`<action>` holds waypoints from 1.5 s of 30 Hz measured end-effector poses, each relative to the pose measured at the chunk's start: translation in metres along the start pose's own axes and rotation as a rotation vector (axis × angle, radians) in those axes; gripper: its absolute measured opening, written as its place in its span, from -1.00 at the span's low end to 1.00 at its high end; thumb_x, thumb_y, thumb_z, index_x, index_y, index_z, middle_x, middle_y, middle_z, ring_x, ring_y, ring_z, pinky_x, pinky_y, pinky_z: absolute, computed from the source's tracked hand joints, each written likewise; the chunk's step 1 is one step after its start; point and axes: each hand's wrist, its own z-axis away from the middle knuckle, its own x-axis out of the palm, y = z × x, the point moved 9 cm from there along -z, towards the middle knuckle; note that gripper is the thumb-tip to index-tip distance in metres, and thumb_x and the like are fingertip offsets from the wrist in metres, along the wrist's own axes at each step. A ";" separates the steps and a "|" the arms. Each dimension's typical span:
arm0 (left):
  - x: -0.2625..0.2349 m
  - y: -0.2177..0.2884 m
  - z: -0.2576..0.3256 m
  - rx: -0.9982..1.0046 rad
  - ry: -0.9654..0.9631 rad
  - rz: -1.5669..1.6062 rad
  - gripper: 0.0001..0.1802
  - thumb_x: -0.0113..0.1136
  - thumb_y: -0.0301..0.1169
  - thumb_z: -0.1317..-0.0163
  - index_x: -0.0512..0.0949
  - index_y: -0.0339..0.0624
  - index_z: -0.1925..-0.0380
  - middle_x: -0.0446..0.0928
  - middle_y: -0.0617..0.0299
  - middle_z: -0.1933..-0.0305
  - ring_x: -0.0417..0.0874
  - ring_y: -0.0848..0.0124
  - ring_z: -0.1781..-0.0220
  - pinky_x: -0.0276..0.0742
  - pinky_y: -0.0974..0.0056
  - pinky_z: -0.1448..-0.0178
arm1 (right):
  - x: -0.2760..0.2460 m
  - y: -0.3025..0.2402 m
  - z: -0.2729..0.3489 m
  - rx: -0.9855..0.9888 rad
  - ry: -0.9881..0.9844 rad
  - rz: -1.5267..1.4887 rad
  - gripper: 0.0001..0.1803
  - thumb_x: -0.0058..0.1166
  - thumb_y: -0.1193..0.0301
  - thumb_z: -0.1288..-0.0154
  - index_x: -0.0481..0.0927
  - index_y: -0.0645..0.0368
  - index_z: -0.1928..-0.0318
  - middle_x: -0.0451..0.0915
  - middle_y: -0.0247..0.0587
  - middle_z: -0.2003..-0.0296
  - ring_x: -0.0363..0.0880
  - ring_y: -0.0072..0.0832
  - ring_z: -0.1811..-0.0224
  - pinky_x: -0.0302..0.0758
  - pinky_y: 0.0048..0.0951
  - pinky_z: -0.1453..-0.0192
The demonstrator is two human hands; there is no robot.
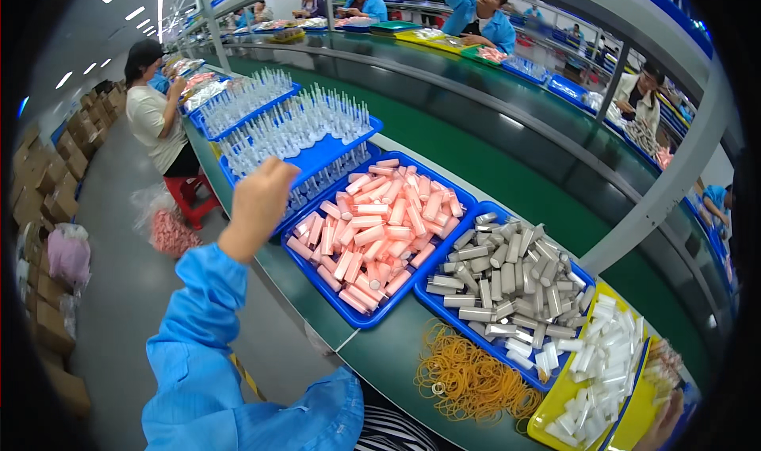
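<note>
My left hand (258,204) is raised at the left end of the bench, its back toward me and its fingers curled. It hovers over the near corner of a blue tray (333,156) of upright clear tubes, beside a blue tray (349,315) heaped with pink caps (372,237); whether it holds anything is hidden. My sleeve is blue. Only a sliver of my right hand (662,423) shows at the lower right rim, by a yellow tray (547,433) of white plastic pieces (602,368). A third blue tray (432,302) holds silver tubes (499,280).
A pile of orange rubber bands (468,381) lies on the green bench edge. A green conveyor belt (476,166) runs behind the trays. A person in a white top (154,114) sits left on a red stool (186,193). Cardboard boxes (47,205) line the aisle. Blue-coated workers (479,15) sit opposite.
</note>
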 end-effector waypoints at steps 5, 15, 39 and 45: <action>0.093 -0.141 0.019 -0.099 -0.492 -0.474 -0.86 0.10 -0.40 -0.20 0.56 -0.16 0.26 0.64 -0.02 0.32 0.69 0.00 0.29 0.58 -0.02 0.24 | 0.064 -0.005 0.029 0.089 -0.245 0.039 -0.74 0.10 0.55 -0.34 0.59 0.35 -0.01 0.65 -0.13 0.15 0.60 -0.42 0.11 0.51 -0.44 -0.03; 0.058 -0.128 0.043 -0.024 -0.388 -0.073 -0.66 0.15 -0.63 -0.12 0.47 -0.31 0.06 0.52 -0.03 0.12 0.60 0.02 0.20 0.50 0.08 0.15 | 0.119 -0.086 0.061 -0.355 -0.490 0.246 -0.81 0.32 0.49 -0.05 0.61 0.18 0.28 0.64 -0.23 0.40 0.61 -0.28 0.31 0.49 -0.26 0.24; 0.012 0.304 0.093 -0.220 -0.646 1.863 -0.67 0.28 -0.73 -0.14 0.44 -0.33 0.11 0.52 -0.04 0.06 0.66 0.22 0.02 0.64 0.13 -0.10 | 0.197 -0.119 0.103 0.747 -0.759 -1.296 -0.53 0.09 0.45 -0.40 0.32 0.19 -0.27 0.64 -0.07 0.07 0.57 -0.56 0.17 0.53 -0.50 0.12; -0.002 0.342 0.114 -0.136 -0.803 1.899 -0.65 0.31 -0.75 -0.11 0.42 -0.32 0.14 0.54 -0.04 0.11 0.66 0.25 0.02 0.63 0.15 -0.13 | 0.203 -0.103 0.121 0.842 -0.718 -1.220 -0.73 0.24 0.34 -0.33 0.48 0.17 0.08 0.53 -0.35 0.38 0.49 -0.72 0.51 0.44 -0.65 0.51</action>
